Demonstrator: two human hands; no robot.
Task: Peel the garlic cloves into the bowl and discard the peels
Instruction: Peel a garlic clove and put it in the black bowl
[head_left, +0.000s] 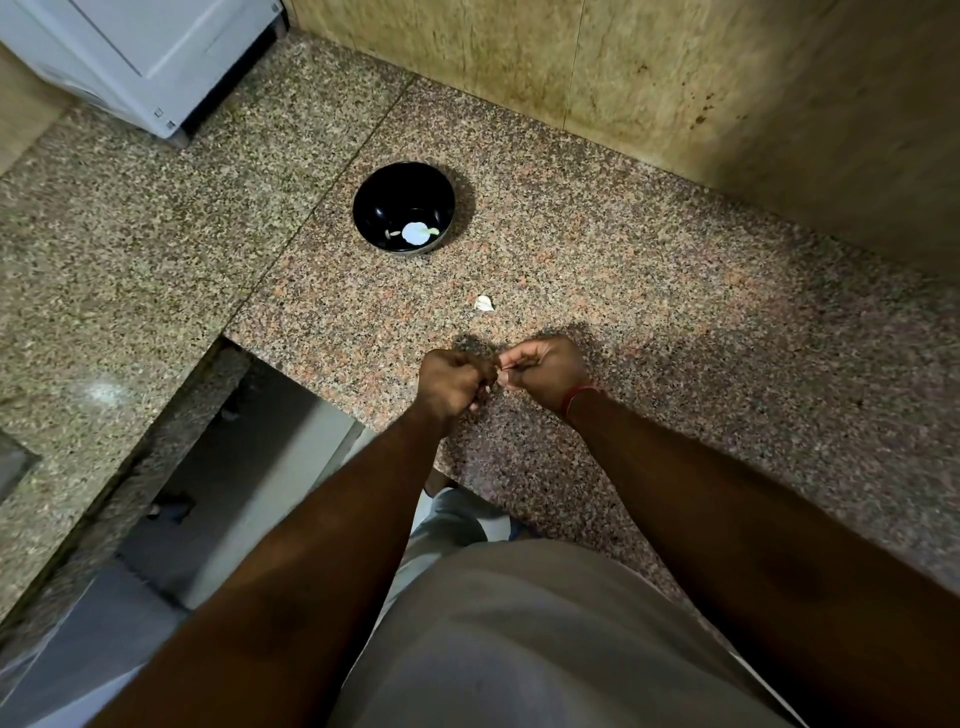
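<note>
A black bowl (404, 207) stands on the speckled granite counter (675, 332), with a pale garlic piece (415, 233) lying at its bottom. Nearer to me, a small white garlic piece (484, 303) lies loose on the counter. My left hand (451, 383) and my right hand (546, 370) meet just above the counter's front part, fingers curled toward each other. Between their fingertips they pinch a small garlic clove (500, 375), mostly hidden by the fingers. A red thread circles my right wrist.
A white appliance (140, 57) sits at the back left corner. A beige tiled wall (675, 78) borders the counter at the back and right. To the left, the counter steps around a gap (249, 467) down to the floor.
</note>
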